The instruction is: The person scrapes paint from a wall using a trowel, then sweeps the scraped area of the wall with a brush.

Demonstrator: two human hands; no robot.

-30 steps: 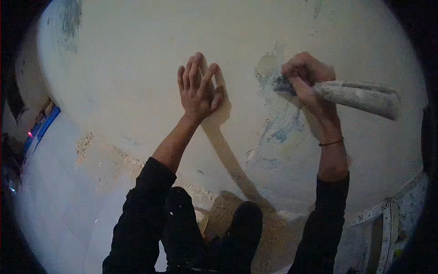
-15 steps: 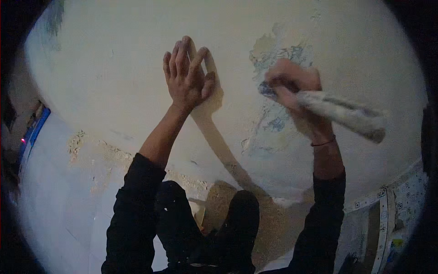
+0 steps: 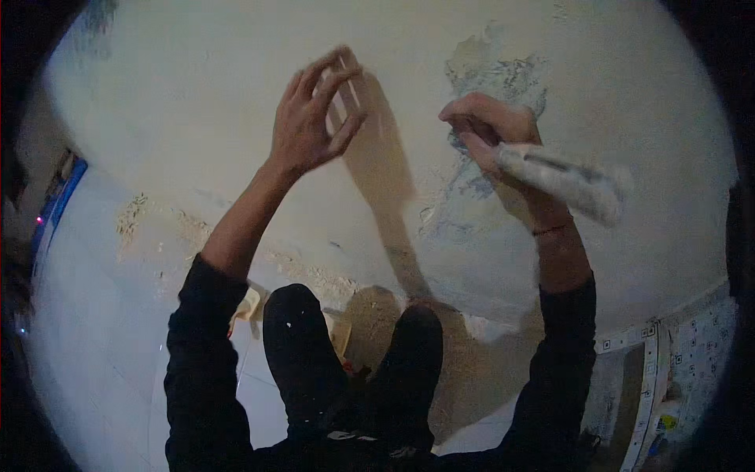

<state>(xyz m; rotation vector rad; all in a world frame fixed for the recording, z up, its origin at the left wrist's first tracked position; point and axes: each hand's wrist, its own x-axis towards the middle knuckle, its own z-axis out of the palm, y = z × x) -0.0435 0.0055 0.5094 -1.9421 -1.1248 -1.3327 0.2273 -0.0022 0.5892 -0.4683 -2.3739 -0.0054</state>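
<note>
The pale wall (image 3: 212, 118) in front of me has a flaked, rough patch (image 3: 511, 75) showing bluish grey. Over the patch's lower part, my right hand (image 3: 499, 130) is wrapped round a tool with a thick whitish, smeared handle (image 3: 562, 181). The handle sticks out to the right; the working end is hidden behind my fingers, so its kind is unclear. To the left, my left hand (image 3: 314, 110) holds nothing, its fingers spread and bent at the wall, casting a long shadow. Whether its fingertips touch the wall I cannot tell.
Crumbled flakes (image 3: 311, 271) lie along the foot of the wall on the pale tiled floor (image 3: 102, 338). A yellowish container (image 3: 340, 334) stands partly hidden between my knees, another (image 3: 246, 307) beside my left arm. A blue object (image 3: 59, 212) is at far left, a patterned border (image 3: 649, 393) at lower right.
My left hand, earlier laid nearly flat toward the wall, has tilted with fingers more bent and its shadow wider. My right hand has shifted slightly left with the tool. The view has moved a little.
</note>
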